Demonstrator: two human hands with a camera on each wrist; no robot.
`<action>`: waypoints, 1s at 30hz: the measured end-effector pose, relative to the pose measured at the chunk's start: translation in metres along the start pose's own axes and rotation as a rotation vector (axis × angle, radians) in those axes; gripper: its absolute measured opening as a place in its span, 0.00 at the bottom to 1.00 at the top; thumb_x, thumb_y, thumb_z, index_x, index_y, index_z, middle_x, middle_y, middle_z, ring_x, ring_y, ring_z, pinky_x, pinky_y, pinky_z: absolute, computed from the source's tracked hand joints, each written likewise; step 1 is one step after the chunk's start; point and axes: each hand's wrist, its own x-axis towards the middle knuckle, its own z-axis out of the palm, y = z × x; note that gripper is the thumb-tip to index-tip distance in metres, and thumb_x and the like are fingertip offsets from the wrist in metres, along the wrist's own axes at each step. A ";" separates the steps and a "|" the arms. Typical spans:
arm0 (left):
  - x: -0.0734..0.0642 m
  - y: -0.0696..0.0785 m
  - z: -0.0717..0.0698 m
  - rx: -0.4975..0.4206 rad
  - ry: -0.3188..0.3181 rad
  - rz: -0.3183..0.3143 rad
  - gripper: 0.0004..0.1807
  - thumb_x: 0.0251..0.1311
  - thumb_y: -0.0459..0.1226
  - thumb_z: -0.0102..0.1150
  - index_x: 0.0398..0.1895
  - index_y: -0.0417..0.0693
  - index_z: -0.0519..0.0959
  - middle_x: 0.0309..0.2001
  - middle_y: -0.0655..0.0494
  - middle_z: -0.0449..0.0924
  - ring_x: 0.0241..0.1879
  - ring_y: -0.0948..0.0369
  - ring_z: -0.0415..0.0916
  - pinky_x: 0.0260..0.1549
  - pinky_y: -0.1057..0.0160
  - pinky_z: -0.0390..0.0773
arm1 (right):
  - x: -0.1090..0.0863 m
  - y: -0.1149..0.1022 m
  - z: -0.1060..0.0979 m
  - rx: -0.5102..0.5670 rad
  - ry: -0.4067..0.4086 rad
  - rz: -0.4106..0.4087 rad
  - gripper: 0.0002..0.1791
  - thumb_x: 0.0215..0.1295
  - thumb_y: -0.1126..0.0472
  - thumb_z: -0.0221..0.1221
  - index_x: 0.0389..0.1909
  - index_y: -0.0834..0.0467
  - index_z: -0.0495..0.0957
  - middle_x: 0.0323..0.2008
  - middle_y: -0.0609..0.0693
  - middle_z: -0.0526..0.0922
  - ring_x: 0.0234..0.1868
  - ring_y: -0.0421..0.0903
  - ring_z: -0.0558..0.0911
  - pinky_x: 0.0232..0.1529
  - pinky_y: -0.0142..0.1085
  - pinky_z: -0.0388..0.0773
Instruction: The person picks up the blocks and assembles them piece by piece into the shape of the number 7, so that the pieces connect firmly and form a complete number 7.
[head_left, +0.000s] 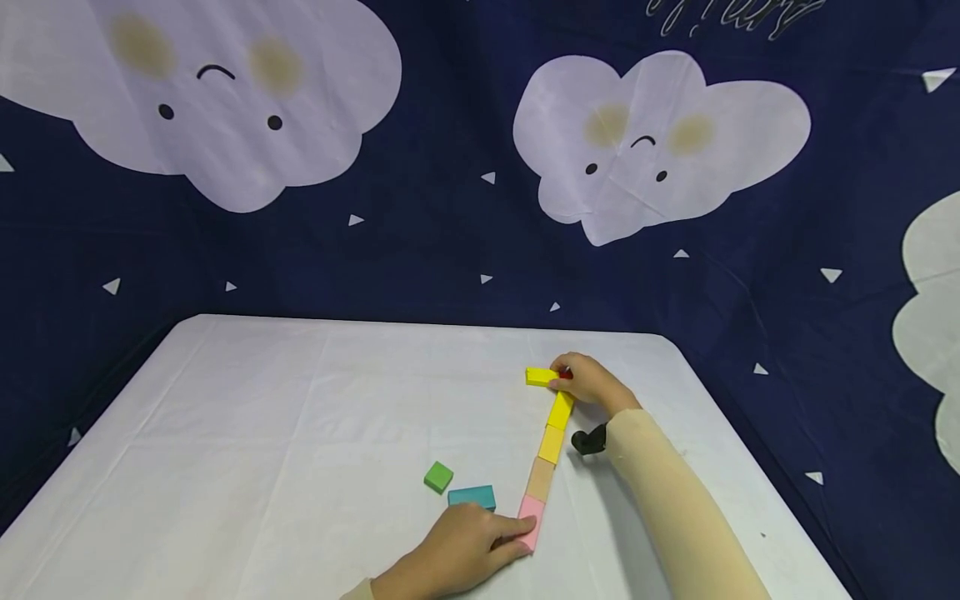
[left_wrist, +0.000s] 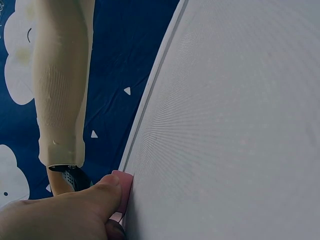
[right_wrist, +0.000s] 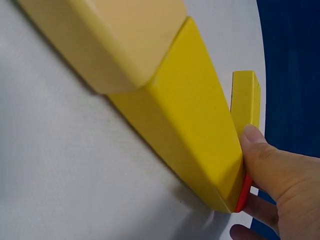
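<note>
A slanted row of touching blocks runs away across the table. At its near end lies a pink block (head_left: 532,510), which my left hand (head_left: 468,546) grips between thumb and forefinger. Beyond it come a tan block (head_left: 540,480) and two yellow blocks. At the far end my right hand (head_left: 592,383) pinches the right end of another yellow block (head_left: 538,377), which points left across the row. Beneath those fingers a red block (right_wrist: 243,194) shows as a narrow strip, mostly hidden. The left wrist view shows the left thumb against the pink block (left_wrist: 126,188).
Left of the row, a teal block (head_left: 472,497) lies just beyond the left hand, with a small green block (head_left: 438,477) farther out. White cloth covers the table (head_left: 300,450). Behind it hangs a dark blue cloth (head_left: 442,242) printed with clouds.
</note>
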 end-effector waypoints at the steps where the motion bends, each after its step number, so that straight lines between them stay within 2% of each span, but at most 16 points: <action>1: 0.000 0.000 0.000 -0.001 0.000 -0.002 0.19 0.69 0.55 0.52 0.58 0.64 0.81 0.24 0.66 0.84 0.16 0.75 0.50 0.17 0.75 0.56 | 0.000 0.000 0.000 0.004 -0.002 0.000 0.14 0.67 0.55 0.63 0.50 0.56 0.81 0.46 0.52 0.82 0.45 0.49 0.76 0.57 0.47 0.73; 5: 0.001 -0.001 0.002 0.001 0.002 -0.008 0.19 0.69 0.55 0.53 0.58 0.64 0.81 0.31 0.65 0.88 0.17 0.76 0.53 0.19 0.76 0.57 | 0.000 0.002 0.001 0.018 -0.002 -0.009 0.16 0.68 0.56 0.63 0.52 0.58 0.81 0.47 0.53 0.82 0.46 0.49 0.77 0.57 0.48 0.73; 8: 0.001 0.000 0.002 0.001 -0.002 -0.012 0.19 0.69 0.55 0.53 0.58 0.65 0.81 0.33 0.65 0.88 0.18 0.76 0.54 0.19 0.77 0.58 | -0.001 0.003 0.002 0.022 0.005 -0.013 0.18 0.68 0.56 0.62 0.56 0.59 0.80 0.50 0.54 0.82 0.49 0.50 0.78 0.59 0.49 0.73; 12: 0.001 0.001 0.000 0.006 -0.006 -0.015 0.19 0.69 0.55 0.52 0.58 0.64 0.81 0.30 0.65 0.87 0.18 0.76 0.54 0.19 0.77 0.58 | -0.003 0.005 0.004 0.010 0.034 -0.037 0.23 0.69 0.54 0.61 0.60 0.59 0.77 0.57 0.56 0.80 0.58 0.54 0.76 0.65 0.52 0.69; 17: 0.000 0.002 -0.002 0.014 -0.001 -0.006 0.20 0.70 0.55 0.52 0.58 0.64 0.81 0.36 0.64 0.89 0.19 0.77 0.57 0.21 0.77 0.60 | -0.008 0.002 0.007 -0.017 0.096 -0.084 0.27 0.69 0.49 0.60 0.65 0.57 0.74 0.63 0.55 0.77 0.68 0.56 0.70 0.71 0.54 0.62; 21: 0.000 0.001 -0.002 0.017 0.006 0.009 0.19 0.70 0.55 0.52 0.58 0.64 0.81 0.40 0.64 0.89 0.20 0.79 0.59 0.23 0.78 0.62 | -0.011 -0.002 0.009 -0.017 0.141 -0.115 0.28 0.69 0.47 0.61 0.66 0.54 0.73 0.64 0.52 0.76 0.69 0.55 0.69 0.71 0.55 0.60; 23: 0.000 0.001 -0.001 0.021 0.010 0.016 0.19 0.70 0.54 0.51 0.58 0.64 0.81 0.37 0.64 0.89 0.20 0.78 0.59 0.22 0.79 0.61 | -0.013 -0.006 0.011 -0.007 0.154 -0.134 0.28 0.69 0.47 0.61 0.66 0.54 0.73 0.65 0.52 0.76 0.69 0.55 0.69 0.71 0.56 0.60; 30: 0.000 0.000 0.000 0.016 0.029 0.031 0.19 0.70 0.54 0.52 0.58 0.62 0.82 0.36 0.64 0.89 0.18 0.78 0.57 0.22 0.79 0.61 | -0.020 -0.023 0.021 0.014 0.149 -0.221 0.27 0.67 0.46 0.62 0.65 0.52 0.75 0.63 0.48 0.77 0.68 0.53 0.69 0.71 0.55 0.60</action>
